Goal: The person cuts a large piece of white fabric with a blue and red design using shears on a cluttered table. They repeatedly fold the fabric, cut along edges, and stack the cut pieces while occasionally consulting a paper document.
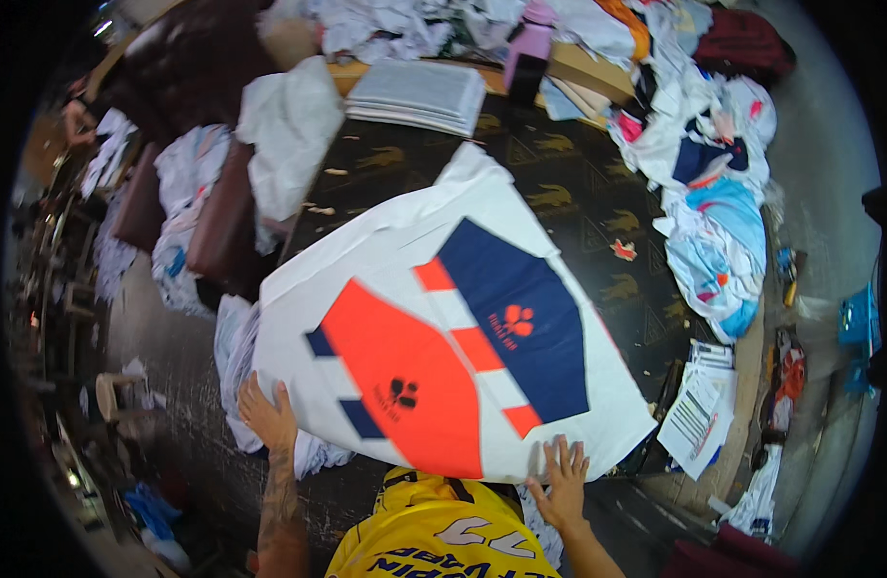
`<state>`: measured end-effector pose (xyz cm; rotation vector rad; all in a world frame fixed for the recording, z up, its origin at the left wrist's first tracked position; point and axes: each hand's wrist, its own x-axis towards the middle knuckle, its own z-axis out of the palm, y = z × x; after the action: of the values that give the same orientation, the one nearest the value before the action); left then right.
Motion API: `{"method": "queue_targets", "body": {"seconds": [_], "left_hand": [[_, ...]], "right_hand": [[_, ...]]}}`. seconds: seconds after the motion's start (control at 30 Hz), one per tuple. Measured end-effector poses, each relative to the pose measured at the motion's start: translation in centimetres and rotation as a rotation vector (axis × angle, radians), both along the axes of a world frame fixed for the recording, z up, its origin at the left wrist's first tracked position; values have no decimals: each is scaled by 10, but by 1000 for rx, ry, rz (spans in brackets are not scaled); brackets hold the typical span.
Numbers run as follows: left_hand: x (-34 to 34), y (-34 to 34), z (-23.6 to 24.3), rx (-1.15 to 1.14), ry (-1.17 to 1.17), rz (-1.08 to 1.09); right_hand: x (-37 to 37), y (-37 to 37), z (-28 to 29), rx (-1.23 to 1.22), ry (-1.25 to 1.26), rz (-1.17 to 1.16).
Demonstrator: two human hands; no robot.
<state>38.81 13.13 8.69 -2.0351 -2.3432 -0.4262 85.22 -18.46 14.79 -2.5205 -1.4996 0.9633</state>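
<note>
Resting the left hand (267, 416) at the left edge and the right hand (562, 486) at the near edge of the white printed fabric (443, 313), spreading fingers, clamping nothing; lying flat over the dark table (588, 231), running long panels (429, 361) from far left to near right.

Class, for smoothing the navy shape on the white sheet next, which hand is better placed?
Probably the right hand: open at the near edge of the white sheet, just below the navy shape. The left hand is at the left side, beyond the orange shape.
</note>
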Motion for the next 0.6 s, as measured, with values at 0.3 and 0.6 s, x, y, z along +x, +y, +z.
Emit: {"method": "queue_targets", "body": {"seconds": [0.3,0.6], "left_hand": [[121,266,-27,-56,181,-535],[299,434,-31,-174,217,-468]], "right_hand": [[-9,120,-44,152,-305,-145],[180,273,-20,255,-406,-189]]}}
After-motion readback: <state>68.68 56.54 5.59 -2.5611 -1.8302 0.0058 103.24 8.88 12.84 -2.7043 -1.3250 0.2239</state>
